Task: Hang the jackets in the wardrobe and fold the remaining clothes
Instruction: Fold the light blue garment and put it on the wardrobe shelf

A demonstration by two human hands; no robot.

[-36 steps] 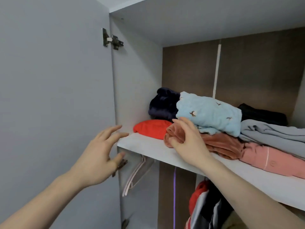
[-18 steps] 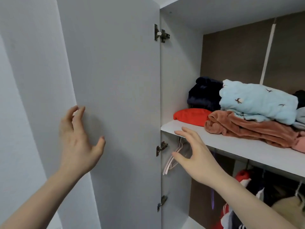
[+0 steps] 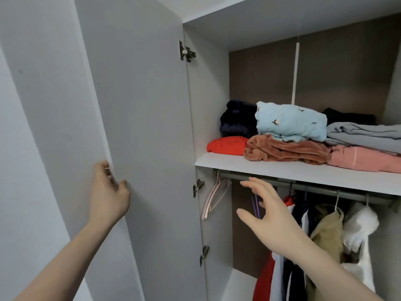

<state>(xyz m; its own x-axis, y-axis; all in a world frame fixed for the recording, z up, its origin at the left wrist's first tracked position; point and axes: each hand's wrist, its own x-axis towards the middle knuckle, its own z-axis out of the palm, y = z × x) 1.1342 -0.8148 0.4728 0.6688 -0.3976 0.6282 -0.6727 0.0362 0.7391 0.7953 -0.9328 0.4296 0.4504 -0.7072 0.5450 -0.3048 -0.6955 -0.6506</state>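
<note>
Your left hand [image 3: 109, 193] is gripping the free edge of the open door [image 3: 138, 127], fingers curled behind the panel and thumb lying on its inner face. Your right hand [image 3: 269, 216] is hovering in front of the hanging space with fingers spread apart and relaxed, holding nothing and touching nothing.

Just beyond your right hand, the rail [image 3: 314, 187] is running under the shelf [image 3: 282, 169]. At the rail's left end, pale pink hangers [image 3: 213, 198] are hanging bare, and a purple hanger [image 3: 256, 203] is showing just past your fingers. To the right, the jackets are hanging side by side: a red one [image 3: 263, 279], dark and white ones beside it, then a tan jacket [image 3: 327, 231] and a white fleece [image 3: 360, 227] farthest right.

On the shelf above, folded clothes are sitting in stacks. A red piece [image 3: 227, 145] is lying at the left with a navy bundle [image 3: 237, 119] behind it. A rust velvet piece [image 3: 286, 149] is carrying a light blue one [image 3: 290, 121]. At the right, a grey garment [image 3: 364, 133] is resting on a pink one [image 3: 364, 158], with a black piece [image 3: 349, 116] at the far back.
</note>
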